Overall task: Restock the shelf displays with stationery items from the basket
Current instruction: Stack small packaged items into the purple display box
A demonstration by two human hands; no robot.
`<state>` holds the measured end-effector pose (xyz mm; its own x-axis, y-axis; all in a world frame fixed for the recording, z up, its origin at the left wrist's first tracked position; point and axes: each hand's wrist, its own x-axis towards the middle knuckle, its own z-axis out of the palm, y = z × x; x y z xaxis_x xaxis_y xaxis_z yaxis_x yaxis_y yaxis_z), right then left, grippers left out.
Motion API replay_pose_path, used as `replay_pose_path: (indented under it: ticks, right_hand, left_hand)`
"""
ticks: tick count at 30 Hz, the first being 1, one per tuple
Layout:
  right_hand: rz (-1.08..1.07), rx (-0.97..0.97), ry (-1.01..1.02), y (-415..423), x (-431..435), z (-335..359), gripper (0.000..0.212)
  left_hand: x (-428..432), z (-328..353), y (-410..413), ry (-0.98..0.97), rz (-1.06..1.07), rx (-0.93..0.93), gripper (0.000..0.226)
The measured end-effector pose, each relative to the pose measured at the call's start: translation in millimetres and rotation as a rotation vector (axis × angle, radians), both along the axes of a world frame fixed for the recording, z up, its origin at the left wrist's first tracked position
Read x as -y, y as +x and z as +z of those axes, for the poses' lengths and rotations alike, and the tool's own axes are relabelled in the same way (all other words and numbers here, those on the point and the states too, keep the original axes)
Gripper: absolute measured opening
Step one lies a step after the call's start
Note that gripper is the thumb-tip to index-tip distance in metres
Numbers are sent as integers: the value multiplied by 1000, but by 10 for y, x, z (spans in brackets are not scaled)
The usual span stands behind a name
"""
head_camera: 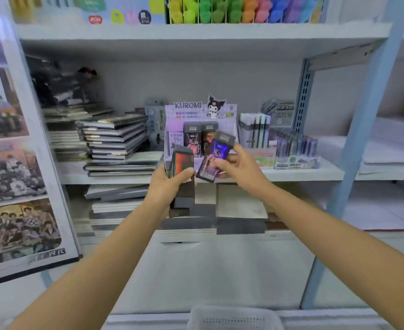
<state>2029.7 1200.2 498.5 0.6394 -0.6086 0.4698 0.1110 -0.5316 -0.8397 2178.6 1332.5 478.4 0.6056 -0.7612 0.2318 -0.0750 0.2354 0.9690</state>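
Now pinching a tilted purple pack (213, 155) in the right hand (240, 164) just before the Kuromi box (197, 110), gripping spare packs (183, 160) in the left hand (168, 185).

One wide-angle head-worn camera faces forward and slightly down, close to the middle shelf (303, 173), with the basket (234, 317) at the frame's near edge.

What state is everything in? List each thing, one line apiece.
Left hand: grips a bunch of red-fronted packs.
Right hand: pinches a purple pack, tilted.
Kuromi display box: on the shelf, partly filled, packs upright.
Notebooks: stacked flat, left of the box.
Basket: at the bottom edge, contents not visible.
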Motion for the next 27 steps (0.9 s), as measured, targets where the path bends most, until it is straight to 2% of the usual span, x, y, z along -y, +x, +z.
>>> replay_pose_path:
  ticks: [2,4,11,17,23,27]
  right_hand:
    - [-107,91,-33,58,136,266,47]
    - [-161,105,-61,123,272,444,47]
    - [-278,-217,-277,378,547,386,48]
    - [-186,-331,-305,418,626,505,56]
    - [-244,-439,-387,500,643,562,51]
    - [-250,-464,-343,519,674,565,55]
  left_hand:
    - [66,126,71,-21,2,-28,45]
    - [138,198,136,-38,0,-40,45]
    - [337,216,296,-52,-20,-30,37]
    - [442,225,349,-70,-36,-16,36]
    - [473,213,323,-69,-45,-56,38]
    - [467,200,316,-46,-38,-55,50]
